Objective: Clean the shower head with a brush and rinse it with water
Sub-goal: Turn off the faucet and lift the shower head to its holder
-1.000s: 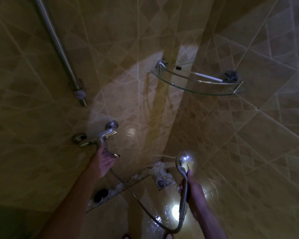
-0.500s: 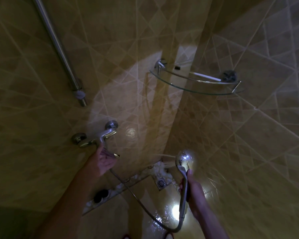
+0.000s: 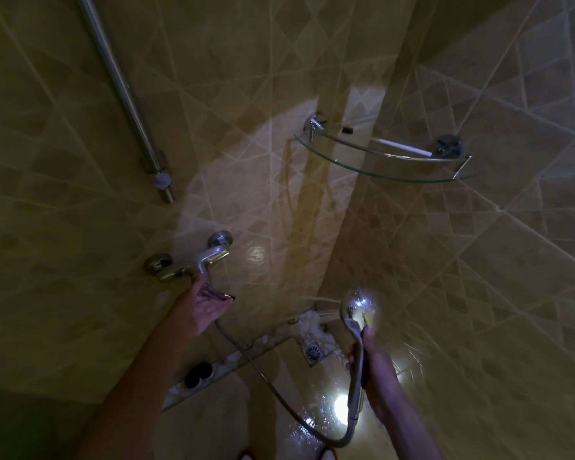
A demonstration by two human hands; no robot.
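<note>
The chrome shower head [image 3: 359,303] points left at the wall corner, and thin streams of water [image 3: 322,298] leave its face. My right hand [image 3: 379,370] is closed around its handle. A metal hose [image 3: 263,373] loops from the handle's bottom up to the wall mixer tap [image 3: 193,260]. My left hand [image 3: 203,307] sits palm-up just under the tap, fingers spread and touching its lever. A thin white stick, perhaps a brush [image 3: 402,147], lies on the glass corner shelf [image 3: 379,171].
A slanted metal rail [image 3: 123,94] runs down the left wall above the tap. The floor drain [image 3: 313,352] sits in the corner below the spray, beside a pebble strip holding a dark round object [image 3: 198,376]. The floor is wet and glaring. Tiled walls close in on both sides.
My left hand has edged slightly up against the tap lever. The shower head and my right hand have stayed in place.
</note>
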